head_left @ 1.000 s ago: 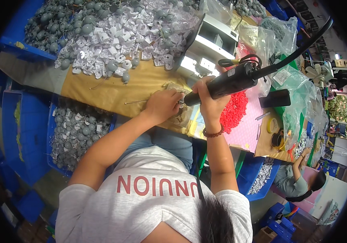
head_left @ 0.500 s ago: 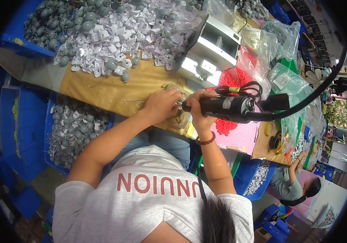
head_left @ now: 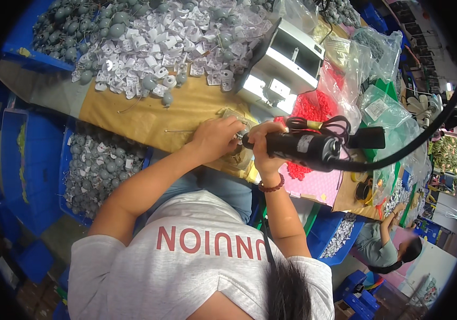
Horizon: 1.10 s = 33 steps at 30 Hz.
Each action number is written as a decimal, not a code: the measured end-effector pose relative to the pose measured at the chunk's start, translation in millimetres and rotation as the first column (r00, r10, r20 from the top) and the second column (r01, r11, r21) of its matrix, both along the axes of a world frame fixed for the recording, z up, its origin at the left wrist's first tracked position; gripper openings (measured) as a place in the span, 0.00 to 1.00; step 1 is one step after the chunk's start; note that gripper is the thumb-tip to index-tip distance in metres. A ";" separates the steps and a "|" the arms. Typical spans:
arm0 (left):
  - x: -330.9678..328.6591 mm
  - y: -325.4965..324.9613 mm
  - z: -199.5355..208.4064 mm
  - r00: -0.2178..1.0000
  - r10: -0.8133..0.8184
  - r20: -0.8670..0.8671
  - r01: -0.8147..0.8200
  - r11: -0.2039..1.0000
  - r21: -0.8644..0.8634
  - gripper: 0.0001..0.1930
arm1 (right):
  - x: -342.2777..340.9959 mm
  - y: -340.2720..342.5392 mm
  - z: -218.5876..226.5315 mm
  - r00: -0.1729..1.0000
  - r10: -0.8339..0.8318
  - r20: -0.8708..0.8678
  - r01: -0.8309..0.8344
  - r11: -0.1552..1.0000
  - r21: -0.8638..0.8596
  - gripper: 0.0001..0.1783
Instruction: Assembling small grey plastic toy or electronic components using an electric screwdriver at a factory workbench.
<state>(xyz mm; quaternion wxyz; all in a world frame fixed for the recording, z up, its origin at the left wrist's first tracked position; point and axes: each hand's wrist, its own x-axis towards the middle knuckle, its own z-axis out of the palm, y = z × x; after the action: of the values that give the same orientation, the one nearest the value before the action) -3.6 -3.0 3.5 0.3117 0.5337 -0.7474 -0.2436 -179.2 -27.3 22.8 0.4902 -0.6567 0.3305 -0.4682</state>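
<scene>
In my right hand is a black electric screwdriver, lying almost level with its tip pointing left. A thick black cable runs from its back end to the upper right. My left hand is closed at the screwdriver's tip, its fingers pressed round a small greyish part that is mostly hidden. A thin wire sticks out to the left from beside that hand. Both hands are at the table's near edge, over a patch of clear tape. Beyond them lies a heap of white plastic pieces.
Grey balls with wires pile up at the far left; more fill a blue bin below the table edge. A white-and-black device stands past my right hand. Red pieces and plastic bags lie right; another person sits beyond.
The view has shifted slightly, so the far things sit a little further right. Both hands keep almost the same pose, with the screwdriver still at the left hand's fingertips.
</scene>
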 end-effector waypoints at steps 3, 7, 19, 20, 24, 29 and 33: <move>-0.8 0.9 -1.1 1.000 0.002 -0.007 -0.002 1.000 -0.006 0.17 | -5.3 1.9 -7.2 0.933 0.019 -0.358 0.002 0.998 0.058 0.21; -1.6 2.3 1.7 1.000 0.007 0.027 -0.007 1.000 -0.001 0.17 | 0.2 6.1 -3.9 0.993 -0.090 0.073 0.067 0.961 0.267 0.17; -10.9 11.6 3.8 0.989 0.123 0.077 -0.121 0.992 -0.026 0.18 | -26.6 -52.4 50.9 0.779 -0.610 0.145 0.585 0.791 0.178 0.09; -11.0 11.4 3.4 0.993 0.114 0.038 -0.112 0.992 -0.051 0.17 | -44.7 -59.8 30.3 0.764 -0.623 0.167 0.598 0.781 0.181 0.09; -10.7 21.4 1.1 0.991 0.132 0.017 -0.129 0.984 -0.121 0.17 | -44.6 -36.5 1.4 0.712 -0.702 0.029 0.685 0.684 -0.251 0.13; -9.9 23.5 0.0 0.990 0.133 0.041 -0.126 0.982 -0.143 0.17 | -8.8 0.1 -19.8 0.907 -0.260 -0.332 0.245 0.966 -0.088 0.11; -10.1 20.1 2.2 0.992 0.118 0.044 -0.112 0.985 -0.128 0.18 | 5.4 -12.5 -34.5 0.909 -0.280 -0.309 0.303 0.952 0.030 0.06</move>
<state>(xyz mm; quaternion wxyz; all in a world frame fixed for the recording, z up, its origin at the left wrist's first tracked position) -13.7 17.1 5.7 0.3389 0.5614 -0.7370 -0.1638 -173.8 -39.8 -11.7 0.3835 -0.6441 0.5134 -0.4176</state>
